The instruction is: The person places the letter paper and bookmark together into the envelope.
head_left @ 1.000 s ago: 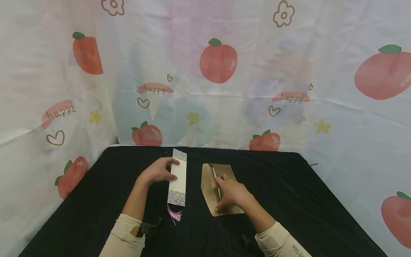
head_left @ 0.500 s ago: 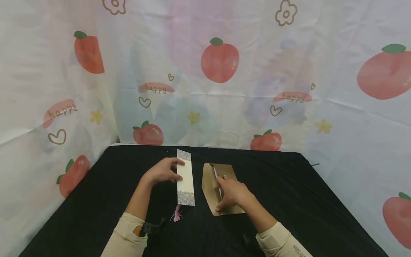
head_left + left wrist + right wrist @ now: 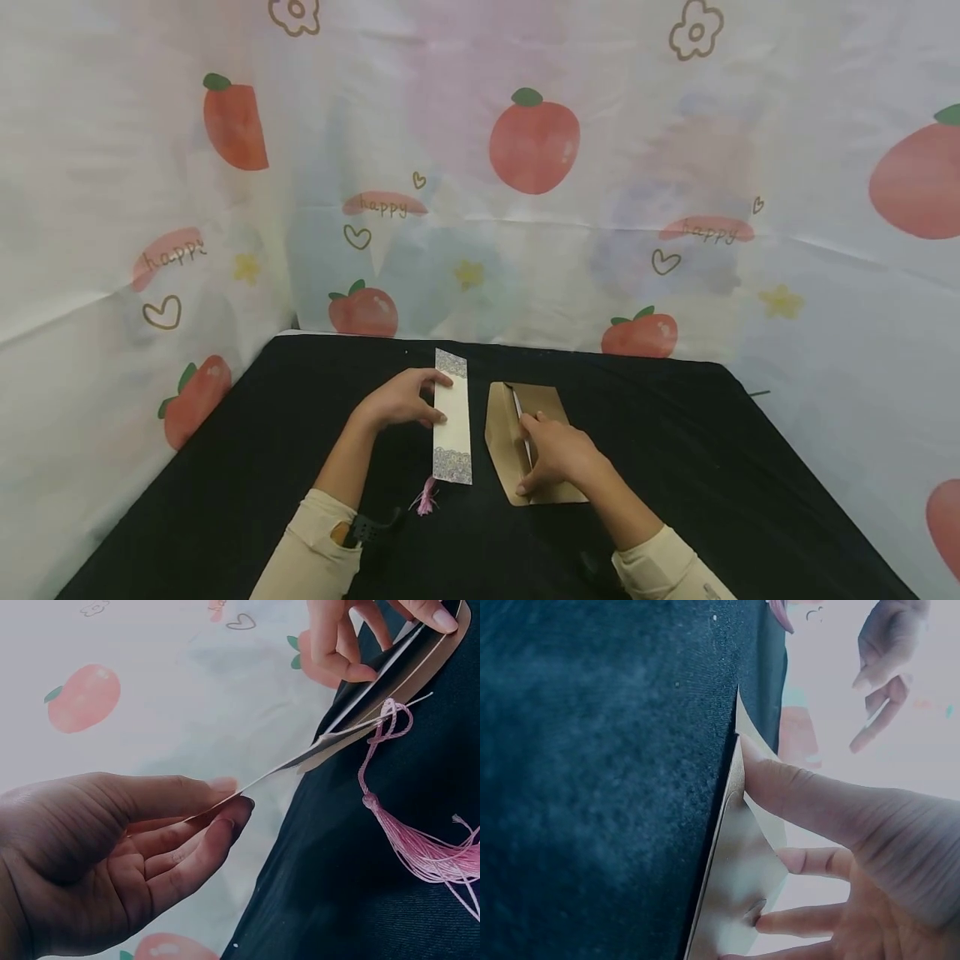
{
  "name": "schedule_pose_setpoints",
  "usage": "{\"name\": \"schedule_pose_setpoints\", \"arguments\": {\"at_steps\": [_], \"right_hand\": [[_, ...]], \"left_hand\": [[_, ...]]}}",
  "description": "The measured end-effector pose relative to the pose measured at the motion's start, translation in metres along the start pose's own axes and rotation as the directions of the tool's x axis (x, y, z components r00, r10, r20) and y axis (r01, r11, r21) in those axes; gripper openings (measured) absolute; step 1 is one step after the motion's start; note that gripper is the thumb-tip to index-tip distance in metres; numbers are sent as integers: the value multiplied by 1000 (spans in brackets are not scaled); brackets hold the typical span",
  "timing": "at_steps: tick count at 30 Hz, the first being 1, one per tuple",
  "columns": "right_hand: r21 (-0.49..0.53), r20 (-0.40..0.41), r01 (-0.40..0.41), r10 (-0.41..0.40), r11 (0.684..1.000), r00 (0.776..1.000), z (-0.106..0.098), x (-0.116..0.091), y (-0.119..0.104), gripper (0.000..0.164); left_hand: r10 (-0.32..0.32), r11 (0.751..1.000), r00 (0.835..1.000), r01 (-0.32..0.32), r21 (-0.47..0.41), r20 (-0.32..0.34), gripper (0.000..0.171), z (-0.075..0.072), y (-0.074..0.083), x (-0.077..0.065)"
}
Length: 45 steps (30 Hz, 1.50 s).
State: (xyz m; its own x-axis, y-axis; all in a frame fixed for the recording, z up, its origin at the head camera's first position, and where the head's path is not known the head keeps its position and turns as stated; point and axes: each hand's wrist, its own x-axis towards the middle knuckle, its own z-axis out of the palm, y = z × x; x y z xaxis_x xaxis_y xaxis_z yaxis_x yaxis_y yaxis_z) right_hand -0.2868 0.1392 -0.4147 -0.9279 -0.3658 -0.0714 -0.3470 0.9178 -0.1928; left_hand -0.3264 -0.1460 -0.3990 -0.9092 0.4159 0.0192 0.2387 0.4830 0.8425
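My left hand (image 3: 401, 400) pinches the long edge of a cream bookmark (image 3: 452, 429) with grey lace-patterned ends between thumb and fingers. In the left wrist view the bookmark is nearly edge-on, and its pink tassel (image 3: 420, 851) hangs from the near end. Just to the right lies a brown paper envelope (image 3: 501, 442), its flap folded out to the left. My right hand (image 3: 562, 454) grips the envelope at its mouth, thumb at the near end and fingers further along, so the mouth gapes. A pale interior shows in the gap. The bookmark is apart from the envelope.
A black cloth (image 3: 675, 483) covers the table under both hands. Behind and at the sides hangs a pale curtain (image 3: 465, 125) printed with fruit. A dark strap (image 3: 371, 527) is on the left wrist.
My left hand has carried the bookmark rightward, closer to the envelope, and the tassel has swung. The right hand and envelope keep their place; the head view has turned slightly left.
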Motion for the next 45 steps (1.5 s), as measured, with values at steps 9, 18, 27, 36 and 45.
{"name": "schedule_pose_setpoints", "arguments": {"at_steps": [9,18,27,36,45], "right_hand": [[4,1,11,-11,1000,1000,-2,-5,5,76],[3,13,8,-8,1000,1000,3,-2,4,73],[12,16,14,-15,1000,1000,2,0,5,74],[58,42,28,-30,998,999,-2,-1,4,73],[73,47,25,-28,997,998,-2,-2,4,74]], "left_hand": [[3,1000,1000,-3,-4,22,58,5,7,4],[24,998,998,-21,-57,56,55,11,5,4],[63,994,989,-51,-93,131,54,24,6,9],[42,994,986,-24,-111,162,53,40,8,13],[28,993,985,-8,-118,170,48,48,6,15]]}}
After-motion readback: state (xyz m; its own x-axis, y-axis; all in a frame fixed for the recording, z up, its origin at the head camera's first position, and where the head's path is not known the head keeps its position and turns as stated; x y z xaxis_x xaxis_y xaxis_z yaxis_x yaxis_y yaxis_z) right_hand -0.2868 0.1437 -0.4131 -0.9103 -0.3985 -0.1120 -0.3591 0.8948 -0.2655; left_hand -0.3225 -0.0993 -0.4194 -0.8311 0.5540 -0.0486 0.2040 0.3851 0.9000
